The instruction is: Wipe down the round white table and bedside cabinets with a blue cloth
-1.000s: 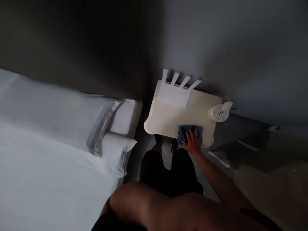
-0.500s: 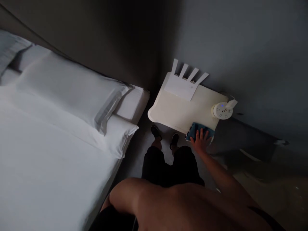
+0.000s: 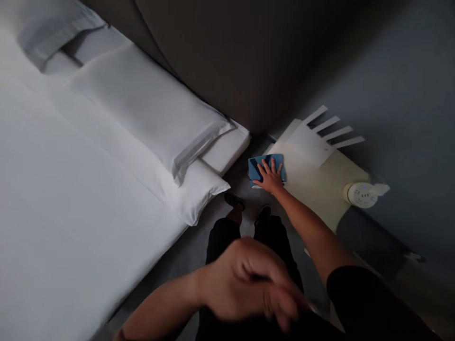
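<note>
My right hand (image 3: pixel 270 176) lies flat with its fingers spread on a folded blue cloth (image 3: pixel 256 171) with dark bands. The cloth rests at the left end of a cream bedside table (image 3: pixel 316 192) and reaches past its edge. Close to the camera, my left hand (image 3: pixel 249 279) is slightly blurred, with its fingers curled together in front of my body. Whether anything is inside those fingers cannot be seen.
A white router (image 3: pixel 311 144) with several antennas stands at the table's wall side. A round white socket tower (image 3: pixel 362 195) with a plug sits at its right end. The bed (image 3: pixel 88 213) with pillows (image 3: pixel 152 109) fills the left.
My right hand has slid the cloth from the table's front right corner to its left end. My left hand has risen into view. The camera has turned, tilting the table and bed.
</note>
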A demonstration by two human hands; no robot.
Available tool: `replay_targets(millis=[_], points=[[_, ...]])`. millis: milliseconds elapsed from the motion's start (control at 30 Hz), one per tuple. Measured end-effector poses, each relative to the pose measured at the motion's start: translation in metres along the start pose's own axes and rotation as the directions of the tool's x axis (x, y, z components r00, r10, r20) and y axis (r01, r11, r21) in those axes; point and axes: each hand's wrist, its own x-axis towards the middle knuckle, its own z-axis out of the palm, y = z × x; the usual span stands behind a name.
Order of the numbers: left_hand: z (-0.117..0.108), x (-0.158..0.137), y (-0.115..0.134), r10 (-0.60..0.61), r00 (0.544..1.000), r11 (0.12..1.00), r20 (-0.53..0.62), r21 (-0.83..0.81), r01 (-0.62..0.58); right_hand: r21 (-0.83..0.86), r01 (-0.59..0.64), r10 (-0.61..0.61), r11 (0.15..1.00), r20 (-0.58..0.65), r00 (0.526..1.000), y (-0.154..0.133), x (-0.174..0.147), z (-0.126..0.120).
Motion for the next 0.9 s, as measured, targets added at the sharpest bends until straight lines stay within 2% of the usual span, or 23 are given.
replay_targets(millis=[33,67,133,167,200,233,300,367,433,500,533,600,667,767,833,900], points=[[-0.020,0.002,-0.017,-0.052,0.991,0.999,-0.123,-0.014,0.051,-0.007,0.035,-0.035,0.999,0.025,0.999,-0.006,0.014,-0.004],[-0.039,0.000,-0.040,-0.101,0.958,0.995,-0.268,-0.024,0.099,-0.018,0.064,-0.064,0.998,0.044,0.997,-0.011,0.023,-0.007],[-0.078,-0.011,-0.099,-0.162,0.843,0.981,-0.513,0.010,0.195,-0.047,0.105,-0.102,0.993,0.061,0.993,-0.018,0.029,-0.009],[-0.098,-0.020,-0.131,-0.155,0.757,0.969,-0.635,0.052,0.242,-0.064,0.128,-0.124,0.990,0.065,0.990,-0.021,0.027,-0.008],[-0.117,-0.031,-0.163,-0.118,0.649,0.950,-0.752,0.105,0.295,-0.080,0.166,-0.160,0.983,0.074,0.984,-0.023,0.022,-0.006],[-0.136,-0.044,-0.193,-0.081,0.519,0.917,-0.851,0.140,0.373,-0.096,0.219,-0.210,0.971,0.094,0.973,-0.025,0.014,-0.003],[-0.167,-0.077,-0.250,-0.057,0.333,0.833,-0.941,0.139,0.536,-0.121,0.344,-0.324,0.931,0.155,0.933,-0.026,-0.006,0.005],[-0.182,-0.118,-0.303,-0.096,0.174,0.766,-0.980,0.039,0.641,-0.153,0.432,-0.398,0.889,0.213,0.893,-0.022,-0.031,0.012],[-0.178,-0.163,-0.354,-0.195,0.023,0.700,-0.981,-0.123,0.703,-0.207,0.457,-0.408,0.865,0.240,0.881,-0.010,-0.059,0.017],[-0.153,-0.202,-0.401,-0.303,-0.077,0.672,-0.950,-0.271,0.689,-0.272,0.451,-0.394,0.850,0.240,0.887,0.011,-0.092,0.020],[-0.135,-0.216,-0.423,-0.336,-0.110,0.670,-0.936,-0.319,0.671,-0.305,0.441,-0.384,0.844,0.232,0.894,0.025,-0.110,0.021],[-0.091,-0.233,-0.459,-0.355,-0.097,0.690,-0.930,-0.331,0.644,-0.361,0.419,-0.366,0.833,0.209,0.907,0.058,-0.153,0.021],[-0.041,-0.231,-0.486,-0.358,-0.070,0.701,-0.931,-0.318,0.638,-0.397,0.403,-0.357,0.825,0.188,0.915,0.095,-0.203,0.019],[0.031,-0.210,-0.516,-0.390,-0.025,0.704,-0.920,-0.316,0.636,-0.413,0.392,-0.370,0.822,0.136,0.919,0.143,-0.287,0.015],[0.072,-0.194,-0.537,-0.409,0.025,0.729,-0.912,-0.310,0.610,-0.402,0.359,-0.367,0.843,0.060,0.928,0.164,-0.340,0.011],[0.104,-0.185,-0.560,-0.423,0.080,0.762,-0.903,-0.306,0.570,-0.327,0.271,-0.310,0.905,-0.071,0.948,0.172,-0.383,0.005]])
